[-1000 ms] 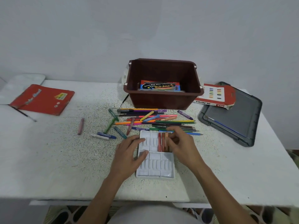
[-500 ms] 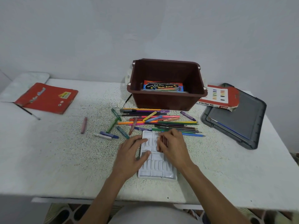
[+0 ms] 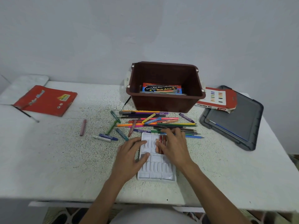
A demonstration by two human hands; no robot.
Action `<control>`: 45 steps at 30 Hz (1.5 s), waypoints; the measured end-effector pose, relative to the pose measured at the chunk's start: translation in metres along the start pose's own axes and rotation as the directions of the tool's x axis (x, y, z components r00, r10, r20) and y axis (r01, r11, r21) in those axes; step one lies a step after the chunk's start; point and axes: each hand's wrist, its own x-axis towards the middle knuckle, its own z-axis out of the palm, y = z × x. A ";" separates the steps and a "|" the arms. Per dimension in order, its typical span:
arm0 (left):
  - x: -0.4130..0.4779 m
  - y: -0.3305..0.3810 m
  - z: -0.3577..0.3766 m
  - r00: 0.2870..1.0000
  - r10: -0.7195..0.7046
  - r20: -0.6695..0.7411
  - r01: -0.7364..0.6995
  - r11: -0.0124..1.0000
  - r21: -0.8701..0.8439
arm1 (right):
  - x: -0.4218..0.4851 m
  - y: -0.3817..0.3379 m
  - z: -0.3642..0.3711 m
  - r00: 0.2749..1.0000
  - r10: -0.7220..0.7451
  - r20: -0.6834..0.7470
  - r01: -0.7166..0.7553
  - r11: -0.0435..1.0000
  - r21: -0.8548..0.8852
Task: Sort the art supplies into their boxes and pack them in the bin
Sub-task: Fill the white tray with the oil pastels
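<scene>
A white slotted pastel tray [image 3: 156, 168] lies on the table in front of me. A few red and orange pastels [image 3: 160, 143] sit in its upper right slots. My left hand [image 3: 129, 156] presses flat on the tray's left edge. My right hand [image 3: 174, 145] rests over the upper right slots, fingers spread on the pastels. A heap of coloured pencils and pens [image 3: 155, 122] lies just beyond the tray. Loose pastels [image 3: 106, 137] are scattered to the left. The brown bin [image 3: 165, 101] stands behind, with a water colour box [image 3: 161, 89] inside.
An oil pastels box [image 3: 215, 99] leans on a grey lid [image 3: 234, 118] at the right. A red booklet [image 3: 46, 100], a thin brush [image 3: 27, 114] and a white palette [image 3: 24, 83] lie at the far left. A single pink pastel [image 3: 83, 127] lies apart.
My right hand has shifted left over the pastels in the tray and flattened. My left hand stays on the tray's left edge. The view has tilted slightly.
</scene>
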 end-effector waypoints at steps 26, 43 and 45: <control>0.001 0.000 0.000 1.000 0.005 -0.022 -0.006 0.999 -0.031 | 0.058 0.018 -0.031 0.988 -0.096 0.123 0.137 0.910 -0.390; 0.000 -0.003 0.002 1.000 -0.004 -0.021 0.004 1.000 -0.019 | 0.037 -0.010 -0.040 0.948 -0.281 -0.147 0.297 0.949 0.102; 0.001 -0.002 0.002 1.000 -0.004 -0.017 0.004 1.000 -0.018 | 0.032 -0.016 -0.039 0.970 -0.213 -0.118 0.236 0.939 0.251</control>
